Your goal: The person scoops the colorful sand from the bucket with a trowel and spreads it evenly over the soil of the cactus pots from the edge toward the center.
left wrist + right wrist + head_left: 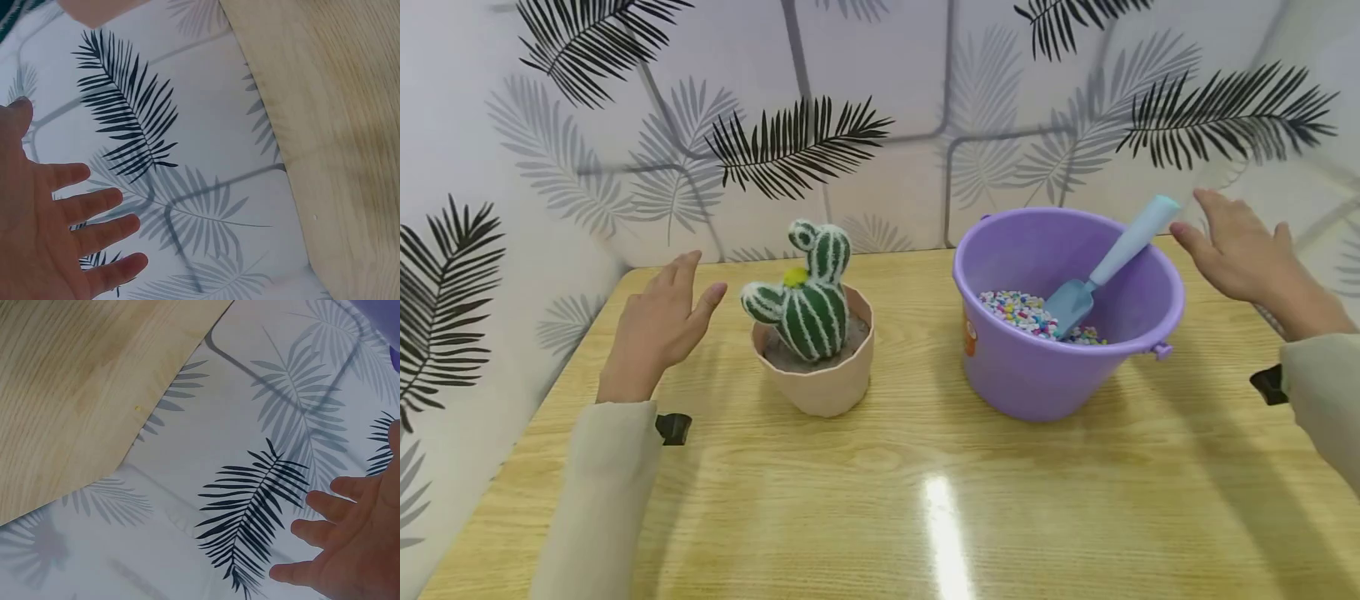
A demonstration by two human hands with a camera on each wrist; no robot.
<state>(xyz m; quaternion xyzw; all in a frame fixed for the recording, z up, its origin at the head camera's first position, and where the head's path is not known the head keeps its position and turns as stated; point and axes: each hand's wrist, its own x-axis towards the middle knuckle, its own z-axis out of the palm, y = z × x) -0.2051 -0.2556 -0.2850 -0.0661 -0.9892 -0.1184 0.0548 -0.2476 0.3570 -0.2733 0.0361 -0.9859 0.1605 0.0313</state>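
In the head view a green knitted-looking cactus with white stripes and a yellow flower stands in a pale peach pot. To its left my left hand is held apart from the pot, fingers extended and holding nothing. A purple bucket stands to the right, with small multicoloured pellets inside. A light-blue scoop leans in it, its blade in the pellets and its handle over the rim. My right hand is just right of the scoop's handle, fingers extended, with nothing in its grasp.
Everything stands on a light wooden table. Behind and at the left side rises a white wall covering with a leaf print. A bright reflection lies on the table's front part. A dark wrist camera sits under the left sleeve.
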